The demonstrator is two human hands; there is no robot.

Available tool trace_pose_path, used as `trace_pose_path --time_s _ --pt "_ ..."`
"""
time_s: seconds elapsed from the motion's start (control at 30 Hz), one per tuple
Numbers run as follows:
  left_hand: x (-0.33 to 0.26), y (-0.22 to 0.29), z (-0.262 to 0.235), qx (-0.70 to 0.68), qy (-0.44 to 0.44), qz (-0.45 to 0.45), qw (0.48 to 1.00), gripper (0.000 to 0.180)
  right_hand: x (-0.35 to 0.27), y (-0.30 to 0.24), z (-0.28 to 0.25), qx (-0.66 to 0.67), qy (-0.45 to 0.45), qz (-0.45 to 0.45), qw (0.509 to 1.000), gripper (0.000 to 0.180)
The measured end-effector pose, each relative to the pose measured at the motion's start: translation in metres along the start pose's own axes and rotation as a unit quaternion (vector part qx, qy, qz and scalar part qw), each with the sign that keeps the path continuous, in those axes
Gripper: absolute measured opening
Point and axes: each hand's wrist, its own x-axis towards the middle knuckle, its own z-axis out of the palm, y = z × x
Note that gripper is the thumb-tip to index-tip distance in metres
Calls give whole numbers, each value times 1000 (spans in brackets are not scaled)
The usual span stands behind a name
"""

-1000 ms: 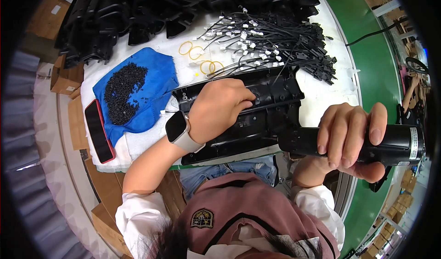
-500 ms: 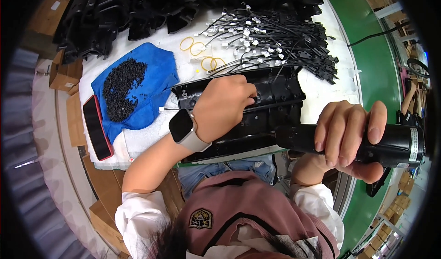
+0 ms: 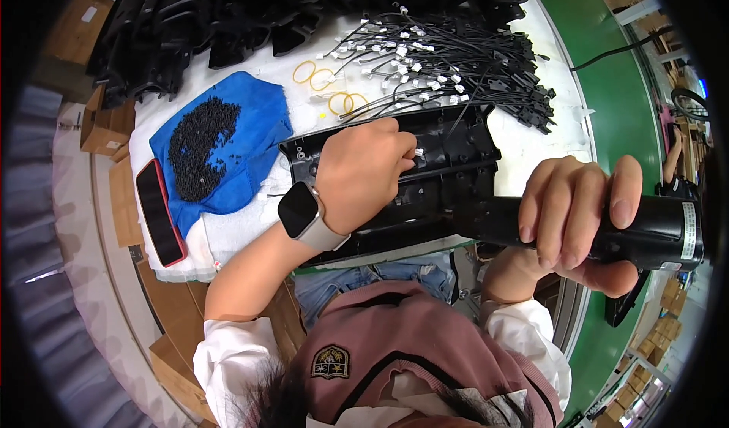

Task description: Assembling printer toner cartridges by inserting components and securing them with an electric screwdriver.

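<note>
- The left hand [image 3: 357, 173] is bare, with no glove and no ring showing on it.
- A smartwatch [image 3: 300, 209] sits on the left wrist: a dark, rounded-square face (blank, nothing lit) on a pale grey band.
- The right hand [image 3: 581, 215] is bare too, its nails short and unpainted.
- Both arms wear white sleeves [image 3: 220, 363], pushed up the left forearm, and gathered in a loose cuff at the right wrist.
- Over the white top is a dusty-pink vest [image 3: 402, 344] with dark piping and a small dark shield-shaped badge [image 3: 332, 362] stitched in gold on the chest.
- Blue jeans [image 3: 357, 284] show on the far side of the vest.
</note>
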Motion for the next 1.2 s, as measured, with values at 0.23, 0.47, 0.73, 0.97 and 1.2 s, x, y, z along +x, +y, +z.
trace_pose_path --time_s 0.23,0.47,0.73,0.97,1.2 --pt "-2 -3 4 -16 28 -11 999 8 17 12 -5 -55 -57 -6 997 48" --pt "-3 -8 4 -50 26 12 998 6 9 24 -1 -18 -57 65 996 52" --pt "-4 -9 5 -40 38 18 998 6 11 32 2 -84 -48 69 993 49" --pt "-4 -11 8 -40 56 35 997 6 11 28 -2 -42 -69 75 994 53" --pt "-5 -11 7 -34 50 26 998 6 10 29 -1 -42 -62 75 994 53"
